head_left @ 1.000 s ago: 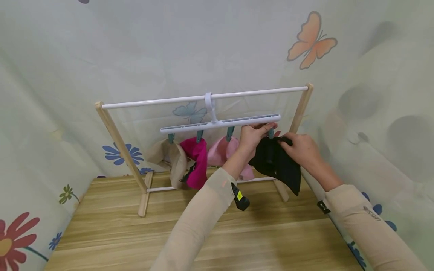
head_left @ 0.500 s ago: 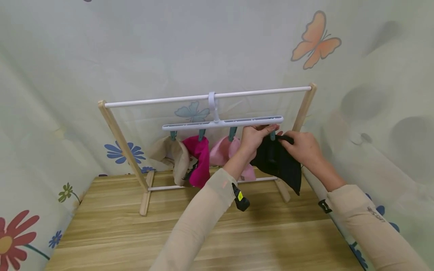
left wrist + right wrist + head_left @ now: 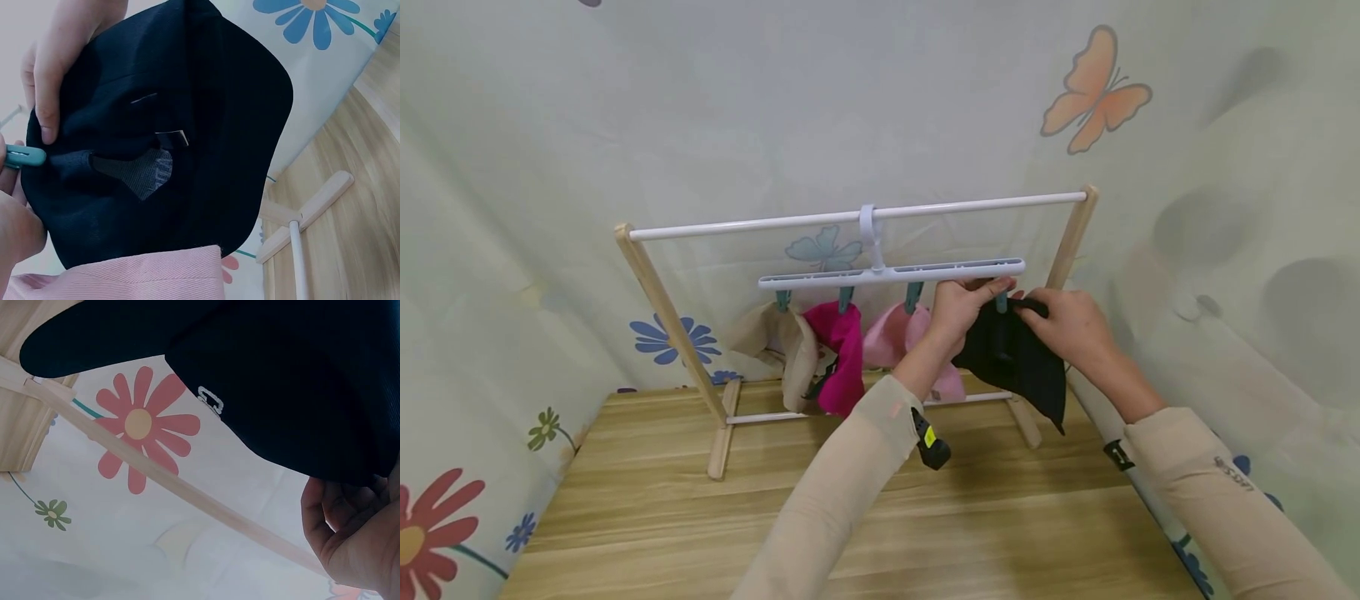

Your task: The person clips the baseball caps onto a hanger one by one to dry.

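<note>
A black baseball cap (image 3: 1033, 371) hangs at the right end of the white clip hanger (image 3: 820, 280), brim downward. My left hand (image 3: 957, 315) pinches the teal clip (image 3: 26, 156) there, whose tip lies over the cap's edge. With thumb and fingers my right hand (image 3: 1070, 327) grips the cap's upper edge, just right of that clip. The left wrist view shows the cap's strap opening (image 3: 140, 175) and small buckle. Left of the black cap, a light pink cap (image 3: 887, 333), a magenta cap (image 3: 847, 358) and a beige cap (image 3: 793, 350) hang from teal clips.
The hanger hooks over the white top bar (image 3: 745, 223) of a rack with wooden legs (image 3: 673, 329). This rack stands on a wood-grain table (image 3: 647, 517). Behind it is a pale backdrop (image 3: 722, 108) printed with flowers and butterflies.
</note>
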Available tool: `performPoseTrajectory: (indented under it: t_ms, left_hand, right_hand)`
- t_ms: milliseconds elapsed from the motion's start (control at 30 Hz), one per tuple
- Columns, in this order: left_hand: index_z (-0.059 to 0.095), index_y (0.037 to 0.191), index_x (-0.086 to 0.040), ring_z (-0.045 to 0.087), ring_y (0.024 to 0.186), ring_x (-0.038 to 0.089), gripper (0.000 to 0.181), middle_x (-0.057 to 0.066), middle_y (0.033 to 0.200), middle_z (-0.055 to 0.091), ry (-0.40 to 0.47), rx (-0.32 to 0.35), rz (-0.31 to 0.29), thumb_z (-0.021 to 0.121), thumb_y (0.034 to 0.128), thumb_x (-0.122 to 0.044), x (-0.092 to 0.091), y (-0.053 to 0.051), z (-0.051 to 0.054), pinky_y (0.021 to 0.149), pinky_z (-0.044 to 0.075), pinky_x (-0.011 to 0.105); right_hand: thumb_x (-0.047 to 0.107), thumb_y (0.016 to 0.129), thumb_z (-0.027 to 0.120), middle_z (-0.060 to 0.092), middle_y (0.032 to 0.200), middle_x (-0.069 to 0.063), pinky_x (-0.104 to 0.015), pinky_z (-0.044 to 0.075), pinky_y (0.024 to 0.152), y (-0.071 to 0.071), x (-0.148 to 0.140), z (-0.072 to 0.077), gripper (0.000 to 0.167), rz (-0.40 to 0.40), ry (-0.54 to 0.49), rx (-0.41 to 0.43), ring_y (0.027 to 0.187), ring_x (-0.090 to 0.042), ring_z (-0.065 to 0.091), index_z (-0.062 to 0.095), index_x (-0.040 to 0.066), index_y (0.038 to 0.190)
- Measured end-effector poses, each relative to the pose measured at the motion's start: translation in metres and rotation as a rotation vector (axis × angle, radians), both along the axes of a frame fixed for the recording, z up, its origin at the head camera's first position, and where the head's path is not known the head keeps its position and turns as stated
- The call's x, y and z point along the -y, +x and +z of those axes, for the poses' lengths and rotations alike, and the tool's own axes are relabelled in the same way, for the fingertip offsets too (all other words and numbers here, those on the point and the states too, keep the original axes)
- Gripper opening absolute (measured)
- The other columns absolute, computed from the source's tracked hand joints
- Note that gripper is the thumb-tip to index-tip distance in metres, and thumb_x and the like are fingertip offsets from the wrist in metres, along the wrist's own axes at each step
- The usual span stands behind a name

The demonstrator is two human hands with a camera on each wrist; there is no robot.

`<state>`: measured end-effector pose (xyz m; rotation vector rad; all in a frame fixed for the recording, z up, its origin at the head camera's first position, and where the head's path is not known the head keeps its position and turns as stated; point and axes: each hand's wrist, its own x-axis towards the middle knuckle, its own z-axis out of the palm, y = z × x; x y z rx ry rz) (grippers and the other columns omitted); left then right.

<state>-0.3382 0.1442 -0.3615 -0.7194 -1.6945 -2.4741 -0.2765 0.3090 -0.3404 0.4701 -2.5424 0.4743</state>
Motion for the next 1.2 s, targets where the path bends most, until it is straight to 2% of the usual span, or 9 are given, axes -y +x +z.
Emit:
performPoseTrajectory:
  t_ms: [167, 433, 633, 733, 833, 933, 1067, 1200]
  left_hand:
    - [0.072, 0.115, 0.007, 0.075, 0.099, 0.024, 0.025, 0.023, 0.106, 0.074, -0.009, -0.011, -0.012, 0.073, 0.0919, -0.002, 0.002, 0.0, 0.0, 0.098, 0.054, 0.029]
    - [0.071, 0.118, 0.003, 0.073, 0.105, 0.019, 0.029, 0.018, 0.112, 0.074, -0.059, -0.04, 0.025, 0.076, 0.0897, -0.003, 0.007, 0.0, -0.001, 0.096, 0.054, 0.028]
    - [0.068, 0.121, 0.002, 0.071, 0.106, 0.016, 0.032, 0.015, 0.115, 0.074, -0.083, -0.057, -0.029, 0.075, 0.0903, -0.001, 0.015, -0.003, -0.005, 0.096, 0.055, 0.028]
    - [0.065, 0.127, 0.004, 0.069, 0.114, 0.021, 0.033, 0.02, 0.123, 0.07, -0.116, -0.049, -0.065, 0.07, 0.0941, 0.0, 0.022, -0.002, -0.006, 0.099, 0.054, 0.029]
    - [0.057, 0.137, 0.004, 0.062, 0.126, 0.024, 0.037, 0.021, 0.137, 0.062, -0.245, -0.051, -0.049, 0.061, 0.1006, -0.003, 0.03, 0.007, -0.005, 0.104, 0.05, 0.028]
    - [0.047, 0.148, 0.0, 0.052, 0.137, 0.022, 0.043, 0.016, 0.149, 0.053, -0.46, -0.109, 0.017, 0.052, 0.1052, -0.006, 0.037, 0.019, -0.002, 0.109, 0.045, 0.027]
    - [0.036, 0.155, -0.002, 0.045, 0.143, 0.022, 0.052, 0.013, 0.157, 0.044, -0.748, -0.24, 0.105, 0.05, 0.1049, -0.007, 0.047, 0.038, 0.0, 0.114, 0.04, 0.031]
    - [0.031, 0.158, -0.005, 0.04, 0.146, 0.021, 0.058, 0.012, 0.16, 0.04, -0.94, -0.376, 0.163, 0.052, 0.1045, -0.009, 0.059, 0.056, -0.004, 0.117, 0.036, 0.035]
  right_hand:
    - [0.015, 0.096, 0.069, 0.069, 0.072, -0.014, -0.046, 0.047, 0.059, 0.0, 0.001, 0.0, 0.015, 0.0, -0.014, 0.003, 0.067, -0.033, 0.064, 0.074, 0.0, 0.097]
    - [0.016, 0.097, 0.068, 0.074, 0.085, -0.02, -0.049, 0.05, 0.062, -0.001, 0.005, -0.001, 0.019, 0.0, -0.039, 0.019, 0.072, -0.035, 0.067, 0.075, 0.0, 0.105]
    - [0.018, 0.099, 0.067, 0.074, 0.091, -0.021, -0.048, 0.05, 0.062, -0.001, 0.006, -0.004, 0.023, 0.001, -0.059, 0.047, 0.074, -0.035, 0.067, 0.074, 0.0, 0.111]
    - [0.019, 0.1, 0.066, 0.074, 0.1, -0.024, -0.053, 0.053, 0.07, 0.0, 0.006, -0.005, 0.026, 0.006, -0.085, 0.063, 0.083, -0.04, 0.069, 0.072, -0.001, 0.116]
    - [0.017, 0.101, 0.065, 0.072, 0.109, -0.025, -0.056, 0.054, 0.075, 0.0, 0.004, -0.007, 0.027, 0.01, -0.116, 0.064, 0.091, -0.043, 0.068, 0.071, 0.0, 0.12]
    - [0.014, 0.101, 0.064, 0.071, 0.114, -0.025, -0.057, 0.053, 0.076, 0.002, 0.002, -0.009, 0.026, 0.005, -0.14, 0.049, 0.094, -0.043, 0.067, 0.069, 0.0, 0.122]
    - [0.01, 0.101, 0.061, 0.068, 0.118, -0.027, -0.06, 0.051, 0.083, 0.006, 0.001, -0.011, 0.027, -0.005, -0.17, 0.045, 0.102, -0.044, 0.065, 0.064, -0.002, 0.125]
    - [0.007, 0.1, 0.059, 0.067, 0.119, -0.026, -0.061, 0.05, 0.089, 0.013, 0.002, -0.014, 0.028, -0.01, -0.175, 0.022, 0.108, -0.044, 0.062, 0.062, -0.004, 0.126]
